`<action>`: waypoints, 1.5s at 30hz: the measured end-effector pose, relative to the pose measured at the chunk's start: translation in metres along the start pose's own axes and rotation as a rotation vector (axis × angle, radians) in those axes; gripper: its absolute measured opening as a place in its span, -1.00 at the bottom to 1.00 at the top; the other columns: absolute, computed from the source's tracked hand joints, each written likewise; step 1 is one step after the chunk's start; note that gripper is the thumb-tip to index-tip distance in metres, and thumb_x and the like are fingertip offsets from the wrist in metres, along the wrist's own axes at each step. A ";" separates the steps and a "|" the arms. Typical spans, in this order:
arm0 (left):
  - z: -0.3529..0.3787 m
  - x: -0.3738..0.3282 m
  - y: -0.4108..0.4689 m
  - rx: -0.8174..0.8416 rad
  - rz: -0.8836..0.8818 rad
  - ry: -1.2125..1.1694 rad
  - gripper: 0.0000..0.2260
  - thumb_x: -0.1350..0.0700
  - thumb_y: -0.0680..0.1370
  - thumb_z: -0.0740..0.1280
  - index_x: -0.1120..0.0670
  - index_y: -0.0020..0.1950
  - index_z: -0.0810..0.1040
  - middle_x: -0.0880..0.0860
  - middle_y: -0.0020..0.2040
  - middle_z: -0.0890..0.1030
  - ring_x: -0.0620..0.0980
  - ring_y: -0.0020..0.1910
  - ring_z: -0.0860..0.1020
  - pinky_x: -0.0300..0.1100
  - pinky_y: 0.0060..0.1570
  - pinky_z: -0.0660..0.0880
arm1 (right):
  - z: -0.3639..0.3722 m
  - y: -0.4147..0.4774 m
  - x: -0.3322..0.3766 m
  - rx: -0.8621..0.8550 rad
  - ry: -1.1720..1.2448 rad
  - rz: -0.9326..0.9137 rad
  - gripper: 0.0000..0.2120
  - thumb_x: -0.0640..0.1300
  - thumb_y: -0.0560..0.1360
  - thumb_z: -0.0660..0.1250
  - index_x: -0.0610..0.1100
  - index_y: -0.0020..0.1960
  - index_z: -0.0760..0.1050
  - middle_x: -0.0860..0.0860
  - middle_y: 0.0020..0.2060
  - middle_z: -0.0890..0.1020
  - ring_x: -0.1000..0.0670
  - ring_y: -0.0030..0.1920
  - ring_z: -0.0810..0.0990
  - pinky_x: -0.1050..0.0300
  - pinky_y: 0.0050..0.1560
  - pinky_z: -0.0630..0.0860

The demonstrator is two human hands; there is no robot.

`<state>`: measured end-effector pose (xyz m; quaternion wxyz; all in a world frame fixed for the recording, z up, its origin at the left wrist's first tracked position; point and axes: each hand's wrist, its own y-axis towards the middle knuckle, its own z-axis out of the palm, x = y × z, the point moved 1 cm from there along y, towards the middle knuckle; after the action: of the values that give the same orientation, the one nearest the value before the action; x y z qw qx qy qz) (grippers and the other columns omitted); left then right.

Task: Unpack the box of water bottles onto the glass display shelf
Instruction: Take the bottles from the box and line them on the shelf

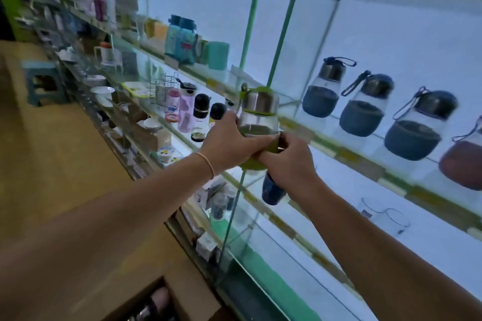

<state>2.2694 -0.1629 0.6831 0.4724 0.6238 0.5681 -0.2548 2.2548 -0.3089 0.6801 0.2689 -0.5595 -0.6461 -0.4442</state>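
Open cardboard box at the lower edge, nearest the camera. At least one bottle seems to remain inside, but the contents are too blurred to count.

Step in hand (judged): setting the green-sleeved bottle on the glass display shelf.
- Keep the bottle upright and lift its base clear of the shelf's front rim before moving it inward.
- Steer to the right of the upright glass divider; the bottle is right in front of its edge.
- Lower it gently, glass on glass, and let go only once the base sits flat.
- Aim for the bare patch left of the blue-sleeved bottle, so the row continues with even gaps.

Pose: both forearms reach forward and up, converging on the bottle.
- Left hand wraps the sleeve from the left, fingers curled round the body.
- Right hand clasps the lower sleeve from the right and underneath, fingers likewise closed on it.

The bottle is held in the air at the shelf's front edge, roughly upright, not yet resting on the glass. Beyond it, further sleeved bottles stand in a row on the shelf, well apart from the hands.
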 end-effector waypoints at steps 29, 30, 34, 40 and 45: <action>0.351 -0.281 -0.038 0.371 0.369 -0.036 -0.32 -0.50 0.14 0.42 -0.04 0.02 0.43 -0.07 -0.12 0.58 -0.08 -0.12 0.57 -0.12 -0.07 0.57 | -0.413 -0.065 -0.100 -0.446 -0.206 0.160 -0.82 -0.16 0.34 0.54 -0.05 -0.14 0.56 0.06 -0.33 0.60 0.10 -0.34 0.54 0.25 -0.36 0.40; 0.356 -0.284 -0.040 0.378 0.372 0.008 -0.34 -0.49 0.18 0.42 -0.02 0.00 0.44 -0.08 -0.17 0.55 -0.14 -0.18 0.54 -0.24 -0.17 0.51 | -0.418 -0.066 -0.103 -0.439 -0.217 0.174 -0.82 -0.16 0.35 0.54 -0.04 -0.17 0.55 0.07 -0.34 0.60 0.10 -0.35 0.54 0.26 -0.36 0.40; 0.382 -0.288 -0.042 0.421 0.368 -0.015 -0.34 -0.37 0.27 0.49 0.07 0.11 0.45 -0.03 -0.11 0.56 -0.09 -0.10 0.56 -0.22 -0.17 0.53 | -0.433 -0.066 -0.113 -0.393 -0.272 0.237 -0.82 -0.19 0.36 0.54 -0.02 -0.23 0.54 0.05 -0.34 0.61 0.10 -0.33 0.56 0.26 -0.36 0.41; 0.403 -0.290 -0.041 0.445 0.379 0.007 -0.37 -0.33 0.30 0.49 0.09 0.13 0.46 0.02 -0.08 0.57 -0.05 -0.12 0.56 -0.20 -0.20 0.51 | -0.443 -0.060 -0.126 -0.347 -0.312 0.303 -0.81 -0.20 0.35 0.56 -0.05 -0.24 0.54 0.01 -0.33 0.62 0.08 -0.32 0.55 0.23 -0.34 0.41; 0.407 -0.287 -0.040 0.449 0.420 0.025 -0.39 -0.30 0.34 0.49 0.09 0.15 0.40 -0.05 -0.12 0.48 -0.13 -0.20 0.47 -0.34 -0.35 0.37 | -0.444 -0.055 -0.138 -0.332 -0.339 0.324 -0.84 -0.19 0.34 0.57 -0.07 -0.21 0.58 -0.04 -0.28 0.66 0.03 -0.29 0.58 0.20 -0.32 0.46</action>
<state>2.2557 -0.6585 0.7443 0.3578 0.8197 0.3619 -0.2629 2.1674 -0.7624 0.7531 0.1291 -0.7579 -0.5025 -0.3955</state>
